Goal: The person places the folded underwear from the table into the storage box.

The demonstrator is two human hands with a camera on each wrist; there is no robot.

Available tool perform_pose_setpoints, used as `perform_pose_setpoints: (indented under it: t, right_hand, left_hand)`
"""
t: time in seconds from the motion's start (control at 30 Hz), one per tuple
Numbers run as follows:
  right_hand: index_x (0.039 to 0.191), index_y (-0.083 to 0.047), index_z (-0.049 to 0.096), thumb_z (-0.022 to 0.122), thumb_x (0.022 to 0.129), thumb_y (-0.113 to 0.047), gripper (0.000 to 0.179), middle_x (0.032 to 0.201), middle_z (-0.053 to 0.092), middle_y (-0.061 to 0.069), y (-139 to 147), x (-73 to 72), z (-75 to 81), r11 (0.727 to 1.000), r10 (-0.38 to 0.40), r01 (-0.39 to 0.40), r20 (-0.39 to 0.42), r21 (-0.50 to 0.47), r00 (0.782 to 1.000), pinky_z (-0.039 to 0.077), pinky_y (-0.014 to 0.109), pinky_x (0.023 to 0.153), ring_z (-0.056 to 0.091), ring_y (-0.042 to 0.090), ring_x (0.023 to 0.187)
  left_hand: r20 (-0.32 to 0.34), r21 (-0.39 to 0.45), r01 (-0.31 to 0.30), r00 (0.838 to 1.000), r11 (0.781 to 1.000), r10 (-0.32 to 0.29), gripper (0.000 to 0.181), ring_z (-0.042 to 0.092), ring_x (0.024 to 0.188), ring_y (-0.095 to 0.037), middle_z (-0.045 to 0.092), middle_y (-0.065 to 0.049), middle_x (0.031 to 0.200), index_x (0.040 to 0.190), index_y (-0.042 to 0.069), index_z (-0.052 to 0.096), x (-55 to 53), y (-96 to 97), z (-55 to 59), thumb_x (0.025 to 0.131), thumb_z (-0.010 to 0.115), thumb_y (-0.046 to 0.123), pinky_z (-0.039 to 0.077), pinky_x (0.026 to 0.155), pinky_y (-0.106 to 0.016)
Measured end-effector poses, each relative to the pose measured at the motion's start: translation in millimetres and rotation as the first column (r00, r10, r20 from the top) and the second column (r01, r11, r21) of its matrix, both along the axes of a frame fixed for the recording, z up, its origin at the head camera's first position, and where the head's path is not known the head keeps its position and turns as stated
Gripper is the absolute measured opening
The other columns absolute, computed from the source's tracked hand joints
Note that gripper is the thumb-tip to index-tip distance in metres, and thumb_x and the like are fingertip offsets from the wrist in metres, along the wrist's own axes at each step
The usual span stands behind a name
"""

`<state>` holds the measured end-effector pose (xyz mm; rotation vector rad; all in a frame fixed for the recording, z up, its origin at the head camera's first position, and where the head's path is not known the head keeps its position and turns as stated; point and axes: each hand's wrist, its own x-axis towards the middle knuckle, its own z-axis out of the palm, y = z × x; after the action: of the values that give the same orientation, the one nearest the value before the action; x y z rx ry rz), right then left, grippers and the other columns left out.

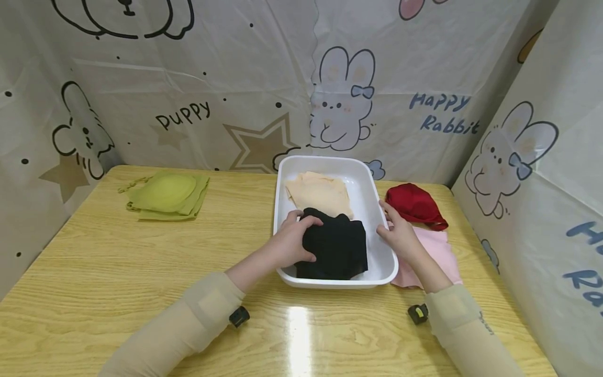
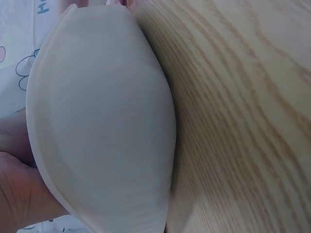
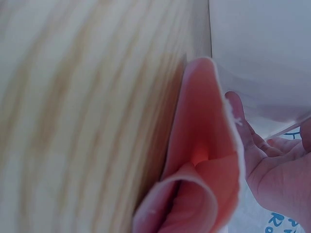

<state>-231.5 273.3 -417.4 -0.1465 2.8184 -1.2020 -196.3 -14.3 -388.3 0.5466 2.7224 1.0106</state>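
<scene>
A white plastic tub [image 1: 325, 283] stands on the wooden table. In its near half lies a folded black garment [image 1: 336, 248]; a folded beige garment [image 1: 320, 191] lies behind that. My left hand [image 1: 294, 241] reaches over the tub's left rim and rests on the black garment's left side, thumb and index finger spread apart. In the left wrist view the tub's wall hides most of this hand. At the right rim, my right hand [image 1: 398, 233] holds the tub, its thumb over the edge and its fingers along the outer wall. The right wrist view shows these fingers [image 3: 235, 103] beside the wall.
A folded pink cloth [image 1: 438, 254] lies under my right forearm, with a red bra [image 1: 412, 204] behind it. Yellow-green garments [image 1: 167, 193], a moulded cup on top, lie at the back left. Printed curtains [image 1: 264, 78] bound the table behind and at the sides.
</scene>
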Motion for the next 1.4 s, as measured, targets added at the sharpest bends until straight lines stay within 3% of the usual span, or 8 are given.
perform_pose_setpoints:
  t: [0.23, 0.73, 1.17, 1.4]
  right_hand:
    - [0.151, -0.012, 0.02, 0.05, 0.091, -0.01, 0.067, 0.137, 0.043, 0.029, 0, -0.1, 0.3, 1.0, -0.003, 0.003, 0.022, 0.007, 1.0, 0.05, 0.051, 0.087, 0.053, 0.045, 0.113]
    - [0.151, -0.012, 0.019, 0.05, 0.091, -0.009, 0.067, 0.137, 0.043, 0.029, 1, -0.2, 0.8, 1.0, -0.014, 0.013, 0.022, 0.017, 1.0, 0.05, 0.052, 0.087, 0.053, 0.045, 0.114]
    - [0.151, -0.011, 0.019, 0.049, 0.091, -0.01, 0.067, 0.136, 0.043, 0.029, -1, 1.3, 0.2, 1.0, -0.013, 0.013, 0.035, 0.005, 0.999, 0.05, 0.052, 0.086, 0.053, 0.046, 0.113]
    - [0.151, -0.014, 0.019, 0.05, 0.091, -0.011, 0.068, 0.137, 0.043, 0.028, -1, 0.3, 0.7, 1.0, -0.02, 0.02, 0.045, -0.006, 0.999, 0.05, 0.052, 0.085, 0.054, 0.046, 0.112]
  left_hand:
    - [-0.009, 0.005, 0.02, 1.0, 1.0, -0.02, 0.071, 0.033, 0.13, -0.038, 0.029, -0.014, 0.147, 0.128, 0.022, 0.054, -1.0, -0.4, 0.2, 0.066, 0.087, 0.011, 0.041, 0.1, -0.048]
    - [-0.027, 0.049, 0.103, 0.994, 0.993, -0.102, 0.071, 0.043, 0.124, -0.027, 0.047, -0.008, 0.134, 0.131, 0.015, 0.052, -5.1, -6.6, 5.2, 0.068, 0.086, 0.015, 0.037, 0.106, -0.041]
    - [-0.039, 0.182, 0.101, 0.995, 0.978, -0.095, 0.067, 0.043, 0.127, -0.025, 0.05, -0.003, 0.133, 0.129, 0.014, 0.053, 4.1, -16.8, 27.5, 0.07, 0.084, 0.015, 0.035, 0.108, -0.039]
    - [-0.062, 0.192, 0.087, 0.995, 0.978, -0.076, 0.066, 0.045, 0.123, -0.026, 0.051, -0.003, 0.131, 0.129, 0.014, 0.052, 5.8, -27.1, 41.4, 0.071, 0.083, 0.016, 0.04, 0.103, -0.042]
